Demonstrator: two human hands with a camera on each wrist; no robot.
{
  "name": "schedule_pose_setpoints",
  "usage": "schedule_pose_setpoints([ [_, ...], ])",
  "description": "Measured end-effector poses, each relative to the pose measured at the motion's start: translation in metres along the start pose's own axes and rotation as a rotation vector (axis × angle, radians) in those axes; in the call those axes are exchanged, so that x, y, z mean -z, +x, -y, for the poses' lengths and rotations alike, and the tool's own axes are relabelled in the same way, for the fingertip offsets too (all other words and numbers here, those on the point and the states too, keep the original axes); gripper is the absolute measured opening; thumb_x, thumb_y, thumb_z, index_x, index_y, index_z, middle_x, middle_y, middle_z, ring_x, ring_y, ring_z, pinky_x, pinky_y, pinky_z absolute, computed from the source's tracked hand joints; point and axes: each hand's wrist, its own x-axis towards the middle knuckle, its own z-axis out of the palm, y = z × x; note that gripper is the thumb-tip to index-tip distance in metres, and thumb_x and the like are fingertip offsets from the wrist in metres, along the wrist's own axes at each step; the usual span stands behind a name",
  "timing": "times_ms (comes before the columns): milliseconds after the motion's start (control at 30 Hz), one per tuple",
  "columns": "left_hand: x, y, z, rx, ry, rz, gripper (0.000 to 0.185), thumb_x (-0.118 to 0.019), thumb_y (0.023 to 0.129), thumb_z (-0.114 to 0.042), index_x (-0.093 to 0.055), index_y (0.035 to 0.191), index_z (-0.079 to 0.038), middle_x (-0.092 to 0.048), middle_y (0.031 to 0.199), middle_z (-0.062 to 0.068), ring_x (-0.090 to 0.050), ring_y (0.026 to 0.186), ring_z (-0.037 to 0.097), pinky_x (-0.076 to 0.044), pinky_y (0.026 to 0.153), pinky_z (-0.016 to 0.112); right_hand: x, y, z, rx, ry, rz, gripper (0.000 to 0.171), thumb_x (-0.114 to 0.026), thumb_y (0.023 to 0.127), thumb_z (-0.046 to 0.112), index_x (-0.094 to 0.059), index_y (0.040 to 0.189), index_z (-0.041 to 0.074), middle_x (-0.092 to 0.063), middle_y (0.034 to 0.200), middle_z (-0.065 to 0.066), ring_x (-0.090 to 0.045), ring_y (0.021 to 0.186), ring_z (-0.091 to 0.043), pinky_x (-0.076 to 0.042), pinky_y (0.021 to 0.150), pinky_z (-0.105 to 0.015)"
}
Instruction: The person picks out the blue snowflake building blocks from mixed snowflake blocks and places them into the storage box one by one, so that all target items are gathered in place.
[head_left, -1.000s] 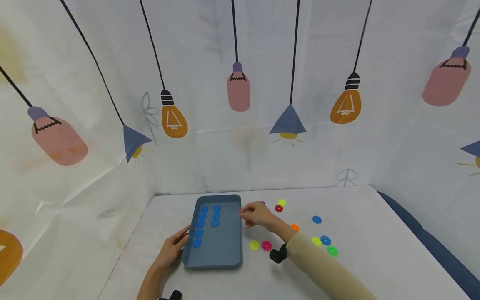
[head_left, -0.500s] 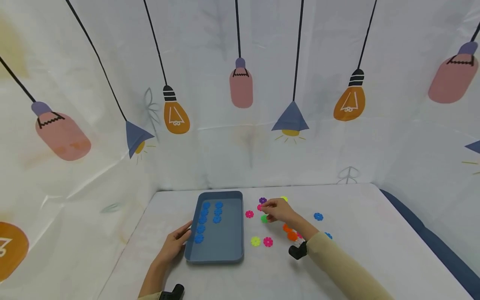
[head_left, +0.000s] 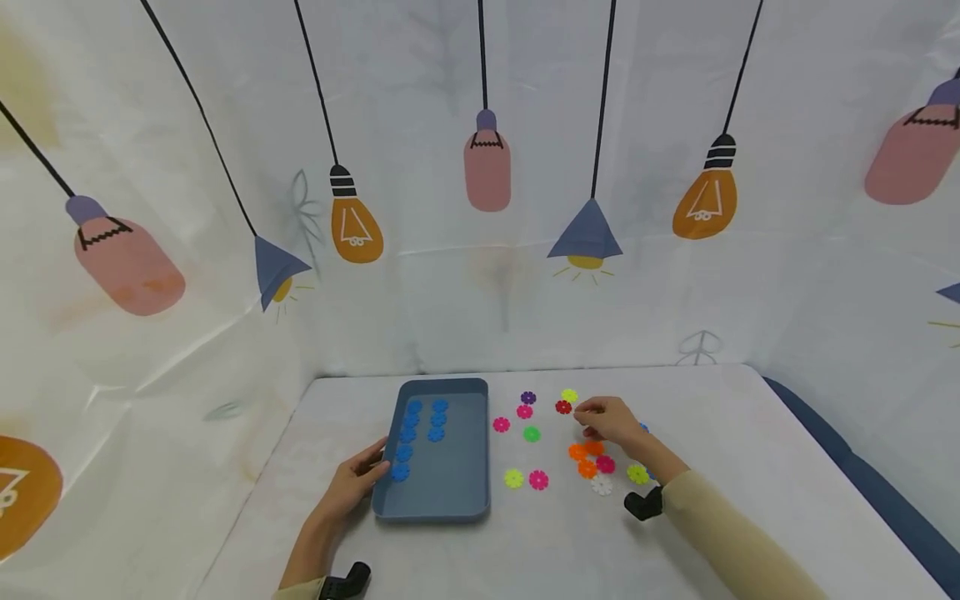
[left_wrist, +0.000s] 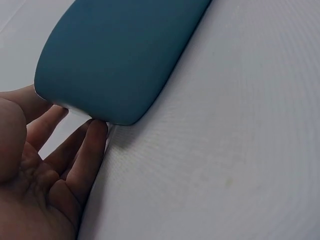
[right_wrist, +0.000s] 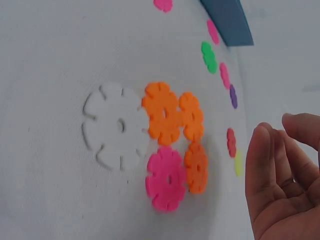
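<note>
A: Blue tray (head_left: pixel 450 492) sits on the counter (head_left: pixel 525 558), left of centre, with blue discs (head_left: pixel 420 429) in two short rows at its far end. Left hand (head_left: pixel 351 490) rests against the tray's near-left corner, fingers relaxed and straight under the rim, nothing gripped.

B: Right hand (head_left: pixel 611 419)?

A: Hovers over the loose discs right of the tray, fingers loosely bent, holding nothing that the wrist view shows. Nearest are the red disc (head_left: pixel 563 407) at its fingertips and the orange cluster (head_left: pixel 587 457) just below. One more blue disc seems mostly hidden behind the hand; cannot tell for sure.

B: Handling notes on the discs?

A: Judging by look: thin, stiff notched plastic, very light, lying flat. Hard to get under. Best pinched by the rim across two notches, or slid first to lift an edge. The orange ones touch or overlap a pink disc (head_left: pixel 605 464), so picking one may drag its neighbour. White disc (right_wrist: pixel 116 127) nearly vanishes against the counter.
</note>
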Motion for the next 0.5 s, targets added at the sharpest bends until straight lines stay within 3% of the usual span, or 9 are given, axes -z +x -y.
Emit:
schedule_pose_setpoints([
  [233, -0.002, 0.000, -0.001, 0.005, -0.077, 0.032, 0.056, -0.066, 0.094, -0.021, -0.046, 0.146, -0.010, -0.043, 0.142, 0.027, -0.043, 0.130, 0.040, -0.044, 0.097, 0.053, 0.029, -0.005, -0.012, -0.036, -0.034, -0.058, 0.031, -0.066, 0.094, 0.020, -0.063, 0.114, -0.004, -0.063, 0.100, -0.019, -0.061, 0.076, -0.023, -0.057, 0.070, -0.030],
  [500, -0.001, 0.002, -0.001, 0.020, -0.088, 0.052, 0.056, -0.063, 0.096, -0.022, -0.043, 0.147, -0.009, -0.033, 0.149, 0.026, -0.029, 0.138, 0.040, -0.035, 0.104, 0.057, 0.055, -0.008, -0.021, -0.050, -0.056, -0.077, 0.035, -0.064, 0.096, 0.021, -0.060, 0.119, -0.006, -0.063, 0.103, -0.019, -0.059, 0.077, -0.022, -0.056, 0.070, -0.028],
])
